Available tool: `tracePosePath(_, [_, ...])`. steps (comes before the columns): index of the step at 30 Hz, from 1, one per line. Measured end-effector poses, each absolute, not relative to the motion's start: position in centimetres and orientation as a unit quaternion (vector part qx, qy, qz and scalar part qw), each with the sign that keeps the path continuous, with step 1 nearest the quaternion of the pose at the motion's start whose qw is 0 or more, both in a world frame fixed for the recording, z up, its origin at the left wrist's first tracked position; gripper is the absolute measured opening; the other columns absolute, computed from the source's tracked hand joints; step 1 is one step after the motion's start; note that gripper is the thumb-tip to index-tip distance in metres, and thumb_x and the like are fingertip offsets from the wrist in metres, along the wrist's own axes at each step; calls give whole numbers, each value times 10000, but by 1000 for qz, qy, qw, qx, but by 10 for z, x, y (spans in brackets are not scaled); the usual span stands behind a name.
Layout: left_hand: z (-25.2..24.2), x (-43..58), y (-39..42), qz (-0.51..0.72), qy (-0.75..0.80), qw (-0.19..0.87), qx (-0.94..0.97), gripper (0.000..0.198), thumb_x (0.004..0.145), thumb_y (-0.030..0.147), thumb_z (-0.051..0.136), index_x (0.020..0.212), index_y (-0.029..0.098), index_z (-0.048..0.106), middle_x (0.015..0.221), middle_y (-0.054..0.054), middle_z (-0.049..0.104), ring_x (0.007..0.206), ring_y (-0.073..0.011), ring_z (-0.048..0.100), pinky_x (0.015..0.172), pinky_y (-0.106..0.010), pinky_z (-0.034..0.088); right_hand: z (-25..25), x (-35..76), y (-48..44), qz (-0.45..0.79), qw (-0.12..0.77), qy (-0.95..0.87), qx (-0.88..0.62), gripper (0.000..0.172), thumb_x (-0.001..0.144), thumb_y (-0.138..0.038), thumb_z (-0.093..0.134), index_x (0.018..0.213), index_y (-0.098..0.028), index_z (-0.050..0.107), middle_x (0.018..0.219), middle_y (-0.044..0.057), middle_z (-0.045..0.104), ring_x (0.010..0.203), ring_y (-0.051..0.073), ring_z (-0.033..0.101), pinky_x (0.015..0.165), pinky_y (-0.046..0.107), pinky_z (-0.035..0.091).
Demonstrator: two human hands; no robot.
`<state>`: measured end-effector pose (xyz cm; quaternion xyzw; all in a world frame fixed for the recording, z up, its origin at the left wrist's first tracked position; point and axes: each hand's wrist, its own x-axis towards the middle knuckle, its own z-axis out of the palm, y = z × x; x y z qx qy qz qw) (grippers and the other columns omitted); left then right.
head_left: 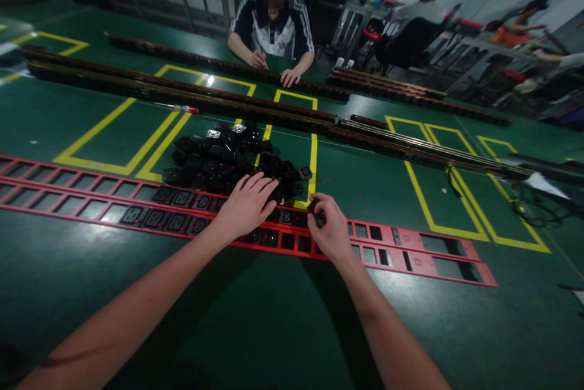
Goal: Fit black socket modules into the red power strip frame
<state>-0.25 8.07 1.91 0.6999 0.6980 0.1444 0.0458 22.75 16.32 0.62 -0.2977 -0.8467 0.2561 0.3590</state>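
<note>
Between the thumb and fingers of my right hand [332, 229] is a small black power socket [313, 206], held just above the red slotted strips. My left hand [249, 202] reaches over the near edge of a pile of black sockets [212, 165], fingers stretched out, palm down; what lies beneath it is hidden. Two long red metal strips [444, 256] with rectangular cut-outs lie side by side under my hands. Black sockets [177, 221] fill several cut-outs near the middle, while cut-outs toward both ends show the green table through them.
Long dark rails [182, 95] cross the green table [292, 329] beyond the pile. A red-handled screwdriver [189, 109] lies beside them. Yellow tape [314, 153] marks rectangles on the surface. Across the table a person [274, 31] works at another rail; others sit behind. Cables [533, 210] lie at the right.
</note>
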Motion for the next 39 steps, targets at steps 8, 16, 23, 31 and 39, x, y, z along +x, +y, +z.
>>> tracePosePath(8, [17,-3,81,150,696,44,701,510,1029,383,383,1493,195,478,1514,-93,537,1487,-295,370,1244,-550,278,11,229,160,253,345,-863,-269,165,889,-187,616,1012,-242,521,1181,120,683,1124,257,655,942,455,538])
tracePosePath(16, [19,-2,80,146,696,43,701,508,1023,381,400,1487,191,481,1506,-96,542,1487,-294,371,1241,-544,284,15,231,159,214,349,-883,-231,334,890,-382,747,1131,-222,579,1018,94,657,952,247,637,813,409,554])
tracePosePath(23, [19,-2,80,145,697,40,701,505,1031,376,388,1490,186,474,1512,-91,537,1489,-292,365,1244,-540,276,14,231,156,228,326,-901,-174,266,929,-367,703,1093,-217,557,997,89,624,920,217,635,769,353,556])
tracePosePath(31, [17,-3,80,147,696,40,702,511,1034,389,376,1494,189,471,1516,-92,533,1489,-291,366,1244,-538,275,8,232,154,243,346,-893,-154,272,923,-282,694,1020,-248,442,1152,114,598,1052,220,644,825,371,568])
tracePosePath(39, [18,-2,80,147,699,40,699,508,1026,376,396,1493,193,474,1523,-89,529,1488,-286,371,1248,-531,272,11,233,154,131,308,-934,-126,314,1003,-445,571,1221,-219,551,1021,114,681,861,226,679,703,365,563])
